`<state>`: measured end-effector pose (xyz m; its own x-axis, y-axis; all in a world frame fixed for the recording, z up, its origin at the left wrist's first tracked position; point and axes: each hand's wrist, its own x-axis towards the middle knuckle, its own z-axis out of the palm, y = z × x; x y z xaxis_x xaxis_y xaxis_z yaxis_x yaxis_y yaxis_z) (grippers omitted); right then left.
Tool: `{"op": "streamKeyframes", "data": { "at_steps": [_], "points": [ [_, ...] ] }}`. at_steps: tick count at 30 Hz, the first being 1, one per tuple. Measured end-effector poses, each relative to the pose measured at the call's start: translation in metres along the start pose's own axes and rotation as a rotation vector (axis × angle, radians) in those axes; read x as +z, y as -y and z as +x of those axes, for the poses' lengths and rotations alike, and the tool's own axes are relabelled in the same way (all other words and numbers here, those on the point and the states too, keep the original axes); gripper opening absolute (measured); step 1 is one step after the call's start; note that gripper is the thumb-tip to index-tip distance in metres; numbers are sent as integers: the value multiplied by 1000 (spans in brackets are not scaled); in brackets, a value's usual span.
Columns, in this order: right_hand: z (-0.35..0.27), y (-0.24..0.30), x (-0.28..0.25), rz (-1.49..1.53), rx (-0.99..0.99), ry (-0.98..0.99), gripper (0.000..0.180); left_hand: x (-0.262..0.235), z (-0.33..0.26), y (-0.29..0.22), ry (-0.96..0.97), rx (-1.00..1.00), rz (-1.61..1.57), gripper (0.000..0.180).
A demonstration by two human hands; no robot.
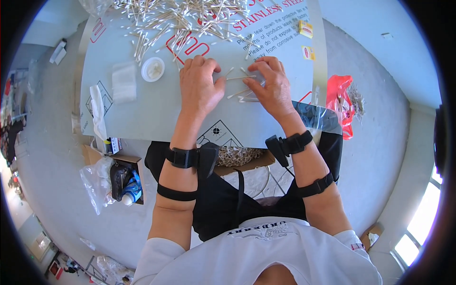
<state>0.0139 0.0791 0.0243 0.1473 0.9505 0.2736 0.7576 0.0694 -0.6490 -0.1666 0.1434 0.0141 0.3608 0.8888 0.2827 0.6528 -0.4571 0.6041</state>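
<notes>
the fingers point(259, 76) of the right hand point(273, 88) were curled narrow around one end of a cotton swab point(240, 77), and the fingers point(209, 66) of the left hand point(199, 88) were bent down close at its other end; whether they actually pinched it i could not tell, as the knuckles hid the tips. the swab lay level between the two hands, just above the worktop point(156, 114), a pale grey sheet with printed red and black marks.

it looked like a thin pale stick with small white tufts at the ends — light, stiff, easy to flick away. a few loose swabs point(244, 97) lay just under the right hand, touching or nearly touching it.

the likely trouble, as i judged it: so slim a stick could roll or spring out of a loose pinch, and a sweep of either wrist could scatter the loose ones beside it, or push them toward the near edge, where they might drop into the lap.

further out, a big heap of swabs point(175, 19) spread across the far side of the worktop. a small round white dish point(153, 69) sat left of the left hand, with a folded white pad point(123, 81) beside it. a red bag point(341, 97) hung off the right edge, and black straps ringed both forearms.
</notes>
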Motion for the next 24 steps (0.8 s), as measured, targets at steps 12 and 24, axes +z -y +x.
{"op": "streamKeyframes", "data": {
  "at_steps": [12, 24],
  "points": [
    [-10, -8, -16, 220, -5, 130, 32, 2, 3, 6, -50, 93, 38, 12],
    [-15, 9, -16, -87, -284, 303, 57, 3, 3, 6, -43, 105, 52, 15]
  ]
}}
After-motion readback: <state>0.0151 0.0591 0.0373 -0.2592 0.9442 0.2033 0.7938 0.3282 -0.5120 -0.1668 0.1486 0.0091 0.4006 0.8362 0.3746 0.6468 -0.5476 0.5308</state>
